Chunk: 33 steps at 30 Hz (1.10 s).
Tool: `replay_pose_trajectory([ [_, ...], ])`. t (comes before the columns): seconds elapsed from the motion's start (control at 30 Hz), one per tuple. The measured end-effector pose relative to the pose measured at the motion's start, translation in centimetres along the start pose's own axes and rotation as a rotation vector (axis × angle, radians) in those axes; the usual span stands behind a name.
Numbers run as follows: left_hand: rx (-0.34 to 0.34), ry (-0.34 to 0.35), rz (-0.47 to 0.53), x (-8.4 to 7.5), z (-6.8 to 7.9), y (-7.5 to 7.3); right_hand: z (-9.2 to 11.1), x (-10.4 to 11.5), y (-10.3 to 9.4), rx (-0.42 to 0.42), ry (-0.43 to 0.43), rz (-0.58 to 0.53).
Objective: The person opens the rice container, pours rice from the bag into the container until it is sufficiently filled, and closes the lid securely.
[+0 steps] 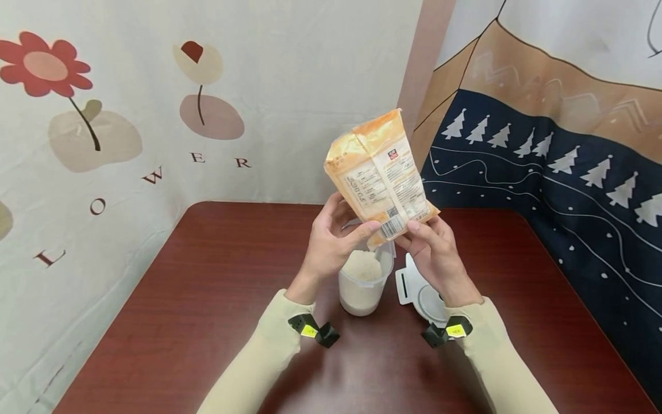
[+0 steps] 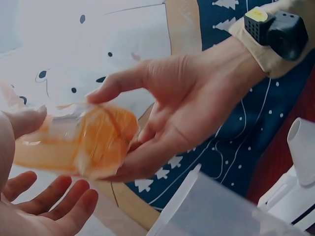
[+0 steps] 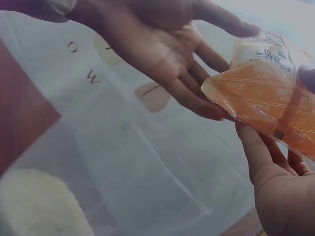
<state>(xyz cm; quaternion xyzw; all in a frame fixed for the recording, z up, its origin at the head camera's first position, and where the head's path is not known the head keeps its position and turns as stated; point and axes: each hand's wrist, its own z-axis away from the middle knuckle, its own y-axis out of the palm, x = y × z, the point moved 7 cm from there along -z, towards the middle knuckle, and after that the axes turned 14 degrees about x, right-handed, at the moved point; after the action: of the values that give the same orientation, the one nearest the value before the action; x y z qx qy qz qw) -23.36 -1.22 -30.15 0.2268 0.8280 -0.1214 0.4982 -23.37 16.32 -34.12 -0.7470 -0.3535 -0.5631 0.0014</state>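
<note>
Both hands hold an orange plastic food bag (image 1: 385,172), tilted above a clear plastic canister (image 1: 360,296). My left hand (image 1: 331,238) has its thumb on the bag's printed face at the lower left, the fingers behind. At the lower right corner, my right hand (image 1: 437,253) pinches the bag between thumb and fingers. The bag's back panel, with small print and a barcode, faces the head camera. Pale powder (image 1: 362,265) fills much of the canister, which stands upright on the table. In the right wrist view the bag's orange side (image 3: 261,93) shows a sealed edge.
A white canister lid (image 1: 426,299) lies on the brown table (image 1: 207,322), right of the canister and partly under the right wrist. Behind the table hang a pale flower-print curtain (image 1: 289,103) and a navy cloth (image 1: 543,190) with white trees.
</note>
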Motion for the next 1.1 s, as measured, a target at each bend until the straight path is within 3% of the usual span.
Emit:
replay_pose_trajectory([
  [0.23,-0.055,0.010,-0.026,0.1,0.1,-0.1,0.1,-0.6,0.2,0.018,0.020,0.017],
  [0.4,-0.059,0.006,-0.019,-0.1,0.1,-0.4,0.1,-0.2,-0.2,0.037,0.038,0.137],
  [0.77,0.026,0.020,-0.014,-0.2,0.0,-1.0,-0.7,3.5,-0.5,0.077,0.052,0.551],
  [1.1,0.085,-0.032,-0.161,0.3,0.4,-1.0,-1.4,4.2,0.1,0.121,0.046,0.672],
])
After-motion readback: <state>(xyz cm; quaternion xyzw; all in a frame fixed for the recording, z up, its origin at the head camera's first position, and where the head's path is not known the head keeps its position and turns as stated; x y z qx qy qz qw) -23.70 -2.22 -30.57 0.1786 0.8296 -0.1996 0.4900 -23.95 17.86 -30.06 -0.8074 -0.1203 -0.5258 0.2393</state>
